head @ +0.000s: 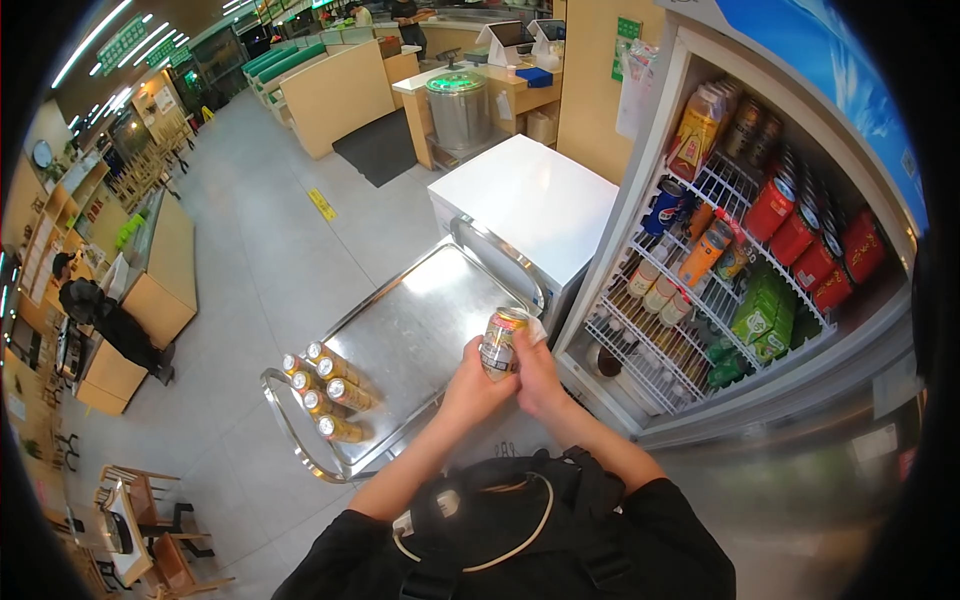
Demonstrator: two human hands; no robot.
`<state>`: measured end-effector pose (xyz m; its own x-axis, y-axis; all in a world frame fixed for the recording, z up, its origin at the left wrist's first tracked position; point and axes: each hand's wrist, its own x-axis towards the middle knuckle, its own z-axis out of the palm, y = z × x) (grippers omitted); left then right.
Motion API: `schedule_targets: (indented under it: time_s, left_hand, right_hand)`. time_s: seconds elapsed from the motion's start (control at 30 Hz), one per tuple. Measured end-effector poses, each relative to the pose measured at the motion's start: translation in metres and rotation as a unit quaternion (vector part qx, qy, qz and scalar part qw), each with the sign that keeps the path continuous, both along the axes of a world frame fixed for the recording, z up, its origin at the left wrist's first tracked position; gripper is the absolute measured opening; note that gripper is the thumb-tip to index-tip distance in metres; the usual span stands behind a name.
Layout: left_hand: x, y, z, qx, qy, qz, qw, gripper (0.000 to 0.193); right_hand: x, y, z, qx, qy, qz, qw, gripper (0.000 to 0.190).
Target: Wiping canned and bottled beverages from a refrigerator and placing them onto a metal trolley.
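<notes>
A gold-and-silver drinks can (498,351) is held upright in front of me, over the near right end of a stainless steel trolley (424,319). My left hand (480,379) wraps its left side. On the other side my right hand (537,375) presses a white tissue or cloth (537,330) against the can, near its top. Several similar gold cans (349,394) stand grouped at the trolley's left end. To my right is an open drinks refrigerator (645,97) with white wire shelves (679,300).
Red cans (795,225), an orange can (705,255) and a green multipack (765,315) fill the shelves. A white chest freezer (532,202) stands beyond the trolley. At the left counter (161,277) is a person in black (105,307). Wooden chairs (169,555) are lower left.
</notes>
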<state>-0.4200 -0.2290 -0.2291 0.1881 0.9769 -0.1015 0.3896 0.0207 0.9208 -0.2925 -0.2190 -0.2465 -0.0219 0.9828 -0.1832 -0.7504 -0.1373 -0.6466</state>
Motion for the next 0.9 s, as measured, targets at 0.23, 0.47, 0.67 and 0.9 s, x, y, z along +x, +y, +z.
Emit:
schedule_targets:
  time_s: [0.23, 0.47, 0.67, 0.9]
  left_hand:
    - [-0.017, -0.003, -0.036, 0.125, 0.029, -0.066, 0.989, 0.083]
    - [-0.013, 0.002, -0.041, -0.122, -0.348, 0.084, 0.926, 0.046]
    - [-0.021, -0.003, -0.038, -0.096, -0.547, 0.166, 0.815, 0.046]
    - [-0.06, 0.0, -0.018, -0.073, -0.627, 0.215, 0.746, 0.043]
  right_hand:
    - [0.008, -0.003, -0.02, 0.035, -0.134, 0.004, 0.99, 0.04]
    - [-0.006, -0.008, -0.025, 0.0, -0.144, 0.102, 0.984, 0.028]
    - [-0.022, -0.017, -0.001, 0.126, -0.427, 0.084, 0.891, 0.035]
    - [-0.03, -0.024, 0.001, 0.514, -0.567, 0.09, 0.637, 0.045]
